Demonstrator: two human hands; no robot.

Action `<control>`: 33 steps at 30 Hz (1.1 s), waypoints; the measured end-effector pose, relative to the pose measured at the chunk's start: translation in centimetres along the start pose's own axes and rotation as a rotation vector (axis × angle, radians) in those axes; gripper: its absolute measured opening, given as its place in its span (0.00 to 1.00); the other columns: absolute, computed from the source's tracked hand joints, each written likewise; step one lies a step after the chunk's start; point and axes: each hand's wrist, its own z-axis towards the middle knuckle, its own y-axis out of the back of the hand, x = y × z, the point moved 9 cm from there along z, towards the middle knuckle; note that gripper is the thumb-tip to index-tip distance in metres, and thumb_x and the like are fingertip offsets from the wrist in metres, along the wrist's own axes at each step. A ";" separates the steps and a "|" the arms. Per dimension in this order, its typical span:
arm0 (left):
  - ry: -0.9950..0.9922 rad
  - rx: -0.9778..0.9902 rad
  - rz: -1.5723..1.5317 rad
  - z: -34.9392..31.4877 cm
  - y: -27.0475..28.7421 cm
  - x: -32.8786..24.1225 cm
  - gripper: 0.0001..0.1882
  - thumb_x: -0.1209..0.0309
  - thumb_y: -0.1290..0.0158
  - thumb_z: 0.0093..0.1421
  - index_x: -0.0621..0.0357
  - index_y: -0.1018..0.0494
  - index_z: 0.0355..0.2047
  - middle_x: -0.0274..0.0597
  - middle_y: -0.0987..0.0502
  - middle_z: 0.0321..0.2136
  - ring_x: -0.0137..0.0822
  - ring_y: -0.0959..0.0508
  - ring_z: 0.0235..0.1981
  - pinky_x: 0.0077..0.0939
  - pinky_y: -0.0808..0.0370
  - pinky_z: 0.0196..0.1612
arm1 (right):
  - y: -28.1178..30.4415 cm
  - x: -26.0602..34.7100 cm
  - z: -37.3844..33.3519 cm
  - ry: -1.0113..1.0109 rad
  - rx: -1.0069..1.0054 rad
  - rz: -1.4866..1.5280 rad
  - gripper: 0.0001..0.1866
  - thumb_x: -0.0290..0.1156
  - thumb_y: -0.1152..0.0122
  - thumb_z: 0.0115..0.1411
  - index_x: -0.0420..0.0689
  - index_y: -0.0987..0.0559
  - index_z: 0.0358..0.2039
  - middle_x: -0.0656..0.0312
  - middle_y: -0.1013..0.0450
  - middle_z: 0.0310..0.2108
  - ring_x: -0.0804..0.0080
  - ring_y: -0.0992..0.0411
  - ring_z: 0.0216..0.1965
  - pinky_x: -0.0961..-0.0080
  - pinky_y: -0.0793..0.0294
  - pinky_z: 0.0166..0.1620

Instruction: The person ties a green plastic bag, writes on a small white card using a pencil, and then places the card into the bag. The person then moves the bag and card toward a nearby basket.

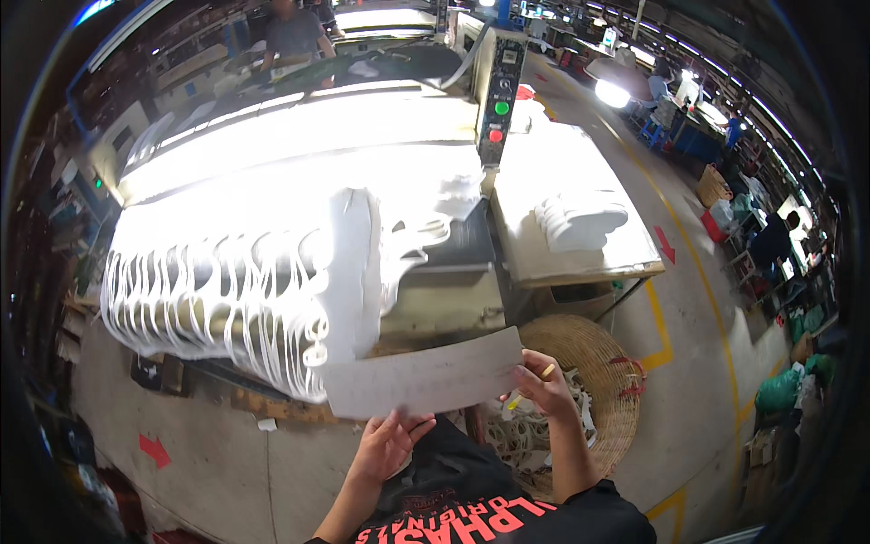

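Note:
A long, pale, stiff sheet (426, 373) is held tilted in front of me, its right end higher. My right hand (544, 392) is closed on that right end, thumb over the front face. A thin yellow stick-like thing (547, 370) also shows at its fingers; I cannot make out its kind. My left hand (388, 442) has its fingers at the sheet's lower edge, toward the left, and seems to grip it lightly. Beyond the sheet, a white cut-out web of material (227, 313) with rows of curved holes hangs over the machine's front edge.
A control post (501, 100) with green and red buttons rises beside the bright machine bed. White cut pieces (580, 220) are stacked on the right side table (616, 258). Below it stands a wicker basket (621, 417) of scrap strips. A person (294, 36) stands beyond the machine.

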 end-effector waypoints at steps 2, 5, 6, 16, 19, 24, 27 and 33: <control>-0.037 0.005 0.266 4.6 -3.1 -4.5 0.15 0.68 0.53 0.76 0.63 0.30 0.57 0.57 0.18 0.49 0.56 0.19 0.55 0.56 0.23 0.61 | 1.7 1.9 4.4 -0.014 -0.084 -0.129 0.11 0.31 0.42 0.73 0.36 0.20 0.46 0.67 0.21 0.31 0.85 0.27 0.30 0.85 0.31 0.32; -0.081 -0.137 0.555 12.1 -6.5 -10.4 0.13 0.71 0.54 0.76 0.66 0.31 0.55 0.61 0.18 0.45 0.53 0.15 0.49 0.50 0.18 0.56 | 4.4 5.9 12.5 0.056 -0.261 -0.583 0.11 0.32 0.42 0.73 0.37 0.19 0.44 0.66 0.20 0.33 0.79 0.24 0.39 0.78 0.25 0.45; -0.095 -0.195 0.599 14.1 -7.4 -12.2 0.12 0.72 0.53 0.76 0.67 0.31 0.54 0.62 0.18 0.45 0.51 0.15 0.48 0.48 0.17 0.55 | 4.7 8.2 14.7 0.199 -0.329 -0.654 0.11 0.32 0.43 0.73 0.37 0.19 0.44 0.64 0.20 0.36 0.78 0.24 0.40 0.77 0.24 0.45; -0.323 -0.002 0.483 28.7 -17.6 -26.8 0.13 0.70 0.46 0.73 0.65 0.26 0.53 0.54 0.15 0.41 0.46 0.13 0.43 0.42 0.13 0.51 | 3.5 29.7 31.4 0.666 -0.470 -0.988 0.10 0.29 0.43 0.74 0.40 0.20 0.51 0.61 0.20 0.45 0.80 0.23 0.42 0.82 0.25 0.39; -0.309 0.053 0.502 31.3 -18.5 -28.5 0.12 0.70 0.46 0.73 0.65 0.25 0.51 0.53 0.15 0.40 0.46 0.12 0.42 0.42 0.13 0.51 | 2.7 33.4 33.6 0.679 -0.528 -1.092 0.10 0.31 0.42 0.74 0.42 0.19 0.50 0.64 0.20 0.43 0.86 0.27 0.36 0.83 0.32 0.31; -0.301 0.073 0.566 35.7 -19.8 -29.2 0.11 0.70 0.45 0.72 0.66 0.24 0.48 0.55 0.15 0.39 0.48 0.12 0.42 0.43 0.14 0.52 | 2.8 38.1 38.5 0.966 -0.538 -1.280 0.11 0.33 0.39 0.71 0.44 0.18 0.50 0.58 0.18 0.43 0.70 0.20 0.42 0.74 0.23 0.42; -0.291 0.040 0.596 38.2 -21.7 -28.8 0.12 0.69 0.45 0.72 0.67 0.24 0.49 0.56 0.15 0.38 0.48 0.12 0.42 0.42 0.14 0.52 | 4.9 41.4 42.8 1.045 -0.590 -1.482 0.14 0.34 0.37 0.69 0.45 0.19 0.53 0.54 0.18 0.45 0.58 0.18 0.48 0.66 0.20 0.49; -0.359 0.166 0.795 46.0 -30.0 -27.4 0.14 0.68 0.44 0.72 0.69 0.23 0.49 0.53 0.16 0.41 0.45 0.13 0.44 0.39 0.14 0.52 | 10.3 47.0 51.8 0.942 -0.921 -1.974 0.23 0.38 0.33 0.64 0.51 0.22 0.59 0.54 0.19 0.43 0.55 0.19 0.48 0.60 0.18 0.48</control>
